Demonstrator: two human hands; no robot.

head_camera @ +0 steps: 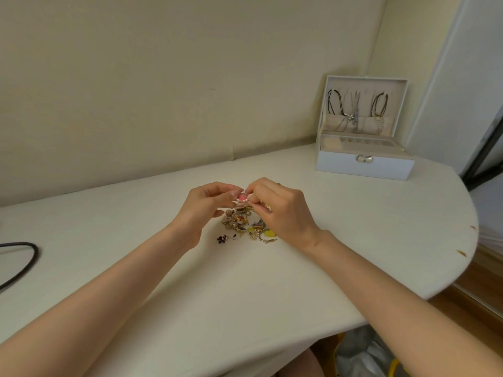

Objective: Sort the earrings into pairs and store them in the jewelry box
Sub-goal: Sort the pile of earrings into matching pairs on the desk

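Note:
A small heap of mixed earrings (246,227) lies on the white table (353,240) just below my hands. Both hands meet above the heap and pinch a pink earring with a pearl rim (241,197) between fingertips: my left hand (202,210) from the left, my right hand (280,210) from the right. A second pale pink piece hangs right under it. A dark red earring (221,238) lies apart at the heap's left. The white jewelry box (363,148) stands open at the far right, with necklaces hanging in its lid.
A black cable (19,261) loops on the table at the far left. The table's rounded edge runs along the right, with wooden floor beyond. A plastic bag (364,355) sits under the table's near edge.

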